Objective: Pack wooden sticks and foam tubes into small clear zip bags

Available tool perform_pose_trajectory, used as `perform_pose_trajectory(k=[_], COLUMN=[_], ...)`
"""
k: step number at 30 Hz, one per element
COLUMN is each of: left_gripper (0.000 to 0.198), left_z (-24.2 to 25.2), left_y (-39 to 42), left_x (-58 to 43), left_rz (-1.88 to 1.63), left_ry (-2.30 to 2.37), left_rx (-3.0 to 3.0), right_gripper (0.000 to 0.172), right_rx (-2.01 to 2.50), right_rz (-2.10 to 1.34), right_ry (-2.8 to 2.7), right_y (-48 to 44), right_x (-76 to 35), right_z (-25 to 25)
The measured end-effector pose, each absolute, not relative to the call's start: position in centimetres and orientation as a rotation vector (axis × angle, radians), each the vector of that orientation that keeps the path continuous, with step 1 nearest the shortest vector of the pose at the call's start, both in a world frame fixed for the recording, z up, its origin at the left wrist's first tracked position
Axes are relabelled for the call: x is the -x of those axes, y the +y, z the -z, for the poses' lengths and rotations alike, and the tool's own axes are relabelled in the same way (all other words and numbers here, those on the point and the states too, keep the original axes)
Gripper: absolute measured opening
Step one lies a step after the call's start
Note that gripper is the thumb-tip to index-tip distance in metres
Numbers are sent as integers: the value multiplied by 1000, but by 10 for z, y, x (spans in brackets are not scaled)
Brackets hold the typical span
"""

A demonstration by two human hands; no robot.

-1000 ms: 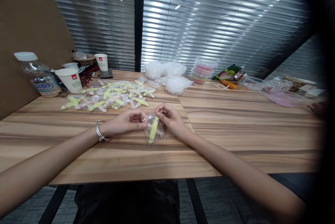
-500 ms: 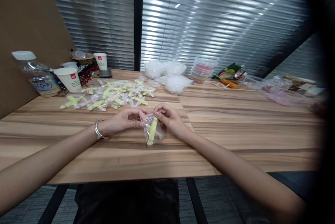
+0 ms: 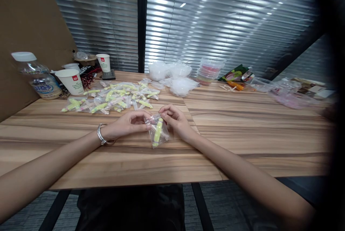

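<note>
Between my two hands hangs a small clear zip bag (image 3: pixel 163 135) above the table's front part. Inside it lie a yellow-green stick-shaped piece (image 3: pixel 157 132) and something paler beside it. My left hand (image 3: pixel 134 122) pinches the bag's upper left side with thumb and fingers; a silver bangle is on that wrist. With thumb and forefinger, my right hand (image 3: pixel 175 121) grips the bag's top right corner. Beyond my left hand, a pile of similar filled zip bags (image 3: pixel 113 98) is spread on the table.
Paper cups (image 3: pixel 70 82) and a large capped bottle (image 3: pixel 40 80) stand at the left. At the back are white plastic bundles (image 3: pixel 179 85) and stacked clear tubs (image 3: pixel 208 72). Farther right lie an orange item (image 3: pixel 235 85) and crumpled clear plastic (image 3: pixel 291 96). The table (image 3: pixel 242 130) is wooden.
The bag has risen slightly and turned a little in my hands. My left fingers have shifted along its edge. Both hands keep hold of it, and the pile has not moved.
</note>
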State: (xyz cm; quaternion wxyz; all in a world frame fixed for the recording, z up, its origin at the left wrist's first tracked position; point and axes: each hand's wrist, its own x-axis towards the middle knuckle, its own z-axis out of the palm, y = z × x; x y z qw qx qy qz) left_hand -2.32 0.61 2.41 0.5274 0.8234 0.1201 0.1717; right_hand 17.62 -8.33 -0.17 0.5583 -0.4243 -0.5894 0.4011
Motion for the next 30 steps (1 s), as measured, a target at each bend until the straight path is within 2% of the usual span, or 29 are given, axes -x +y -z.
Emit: perform_pose_trajectory(k=[3, 30], left_gripper=[32, 25], left_z=[-24, -24], left_y=[5, 7], left_x=[23, 23], left_rz=[-401, -319], left_ry=[307, 298], left_rx=[-1926, -2009], right_gripper=[22, 16], right_rx=[1021, 1079], right_rz=[-956, -876], right_ry=[-1441, -1536], right_y=[-85, -87], right_x=[-175, -173], right_z=[1, 1])
